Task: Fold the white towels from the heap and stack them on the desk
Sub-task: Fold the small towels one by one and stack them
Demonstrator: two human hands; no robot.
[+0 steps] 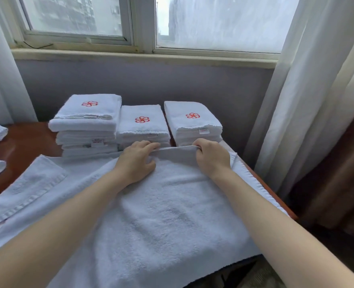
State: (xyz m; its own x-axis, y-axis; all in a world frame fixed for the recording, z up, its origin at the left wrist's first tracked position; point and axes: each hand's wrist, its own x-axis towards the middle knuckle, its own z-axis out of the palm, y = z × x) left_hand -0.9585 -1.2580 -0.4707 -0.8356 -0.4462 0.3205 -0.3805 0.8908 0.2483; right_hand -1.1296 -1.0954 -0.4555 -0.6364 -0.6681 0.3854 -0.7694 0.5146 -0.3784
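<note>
Now left hand [136, 161] and right hand [211, 156] fingers pinch the towel [161, 204] on the window-side desk [26, 142].

A towel [161, 215] lies spread on the table [26, 142] in front of me. Behind it, three piles stand side by side along the far edge: left stack [86, 125], middle stack [142, 125], right stack [192, 123]. The window [213, 23] is behind them. My left hand [136, 161] and right hand [211, 156] hold the towel's far edge, just before the middle and right stacks. A curtain [307, 100] hangs to the right.
</note>
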